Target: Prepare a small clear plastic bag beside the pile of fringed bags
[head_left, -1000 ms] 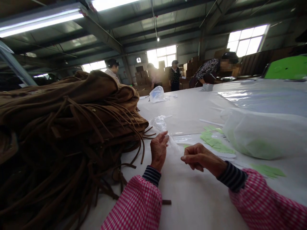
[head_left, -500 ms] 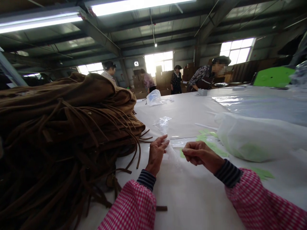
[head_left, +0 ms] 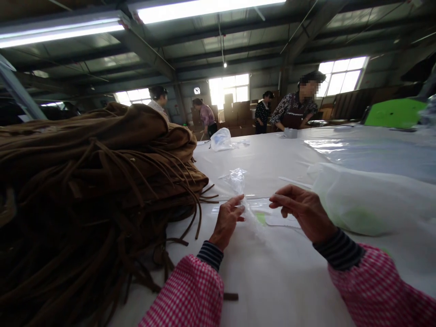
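My left hand (head_left: 227, 221) is by the middle of a crumpled strip of clear plastic film (head_left: 237, 179). Its fingers are bent around the narrow, gathered part, and the film spreads out above and below them. To the right, my right hand (head_left: 303, 210) is raised over the table, thumb and forefinger drawn together. Whatever lies between those fingertips is too small to make out. Below the right hand are a white slip (head_left: 282, 220) and a light green piece (head_left: 260, 218).
A tall pile of brown fabric items with loose straps (head_left: 150, 159) fills the left side. A translucent white bag (head_left: 368, 190) with green contents lies at the right, before clear plastic sheets (head_left: 374, 152). Several people stand beyond the white table (head_left: 272, 159).
My right hand has moved up and right, away from the left hand, its fingers less curled. The left hand stays at the film. The co-worker at the far right has straightened up.
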A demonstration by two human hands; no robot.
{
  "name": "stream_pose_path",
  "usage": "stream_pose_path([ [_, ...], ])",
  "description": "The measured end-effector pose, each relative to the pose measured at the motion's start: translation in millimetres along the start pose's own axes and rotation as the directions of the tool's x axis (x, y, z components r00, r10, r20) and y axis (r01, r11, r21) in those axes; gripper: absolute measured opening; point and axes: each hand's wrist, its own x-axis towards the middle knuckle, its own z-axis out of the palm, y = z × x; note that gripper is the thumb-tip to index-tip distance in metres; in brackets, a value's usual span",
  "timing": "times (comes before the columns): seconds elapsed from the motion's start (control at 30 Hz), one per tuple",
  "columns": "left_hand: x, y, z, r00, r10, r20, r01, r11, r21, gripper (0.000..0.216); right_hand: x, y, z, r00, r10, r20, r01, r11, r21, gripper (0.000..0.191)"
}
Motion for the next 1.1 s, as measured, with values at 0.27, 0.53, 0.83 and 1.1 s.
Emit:
stream_pose_path([
  [0.27,-1.0,0.9,3.1,0.997,0.044,-0.059,-0.037,0.993,0.116,0.044,-21.4,-4.1,25.0,0.949,-0.314,-0.028,0.304,0.934,-0.185,0.017],
  [0.53,1.0,-6.7,2.2,0.995,0.067,-0.08,-0.054,0.986,0.158,0.041,-29.2,6.0,23.9,0.902,-0.42,0.097,0.422,0.81,-0.407,0.012],
  [0.83,0.0,-5.0,3.2,0.991,0.092,-0.095,-0.071,0.976,0.204,0.042,-29.6,11.1,26.6,0.905,-0.395,0.155,0.423,0.807,-0.412,0.008],
  [1.1,-4.5,0.9,8.5,0.991,0.114,-0.072,-0.092,0.963,0.253,0.044,-30.8,23.5,28.7,0.898,-0.388,0.205,0.439,0.79,-0.427,0.004],
])
